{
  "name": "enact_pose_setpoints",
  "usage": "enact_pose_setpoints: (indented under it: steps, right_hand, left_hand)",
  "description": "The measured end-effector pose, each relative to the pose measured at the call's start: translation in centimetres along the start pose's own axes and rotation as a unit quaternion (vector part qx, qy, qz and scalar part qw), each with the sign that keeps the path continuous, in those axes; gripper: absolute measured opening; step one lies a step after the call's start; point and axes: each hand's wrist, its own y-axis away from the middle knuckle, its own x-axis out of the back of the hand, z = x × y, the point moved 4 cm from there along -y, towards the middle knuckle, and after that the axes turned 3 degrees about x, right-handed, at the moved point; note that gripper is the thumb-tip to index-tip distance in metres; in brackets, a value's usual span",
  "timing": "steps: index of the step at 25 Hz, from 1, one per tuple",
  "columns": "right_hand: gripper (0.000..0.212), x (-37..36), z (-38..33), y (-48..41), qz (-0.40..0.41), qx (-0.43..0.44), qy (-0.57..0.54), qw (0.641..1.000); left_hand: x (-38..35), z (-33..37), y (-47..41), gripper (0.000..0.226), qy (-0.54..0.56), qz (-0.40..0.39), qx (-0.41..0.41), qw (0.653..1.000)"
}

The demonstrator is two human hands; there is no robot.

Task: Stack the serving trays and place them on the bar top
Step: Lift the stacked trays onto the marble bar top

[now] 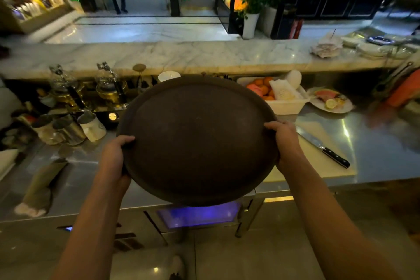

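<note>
A large round dark brown serving tray point(195, 138) is held in the air above the steel worktop, in the middle of the head view. My left hand point(116, 157) grips its left rim, thumb on top. On the right rim sits my right hand point(285, 141), also closed on it. Whether more trays lie under the top one is hidden. The white marble bar top point(181, 54) runs across the view beyond the tray, higher than the worktop.
A knife point(325, 150) lies on a pale cutting board right of the tray. Behind are a white tub of oranges point(286, 104), a plate of cut fruit point(329, 100), glass teapots point(106, 84) and steel cups point(66, 129). Folded cloths point(326, 48) and plates sit on the bar's right end.
</note>
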Motion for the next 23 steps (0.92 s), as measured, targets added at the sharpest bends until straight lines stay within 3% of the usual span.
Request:
enact_pose_setpoints:
  steps: [12, 16, 20, 23]
  right_hand:
    - [0.047, -9.5, -5.6, 5.6, -0.05, 0.075, -0.012, 0.996]
    - [0.047, -15.0, -5.8, 7.5, -0.059, 0.083, 0.0, 0.995]
    - [0.044, -20.6, -5.6, 8.8, -0.056, 0.082, 0.026, 0.995]
    - [0.042, -24.8, -4.8, 9.8, -0.072, 0.067, 0.026, 0.995]
  left_hand:
    - [6.7, 9.6, 1.3, 0.02, 0.025, 0.004, -0.084, 0.996]
    - [11.5, 12.7, 0.7, 0.035, 0.039, 0.022, -0.089, 0.995]
    - [16.1, 15.5, 0.5, 0.029, 0.047, 0.036, -0.099, 0.993]
    - [19.6, 17.6, 0.0, 0.042, 0.05, 0.048, -0.098, 0.993]
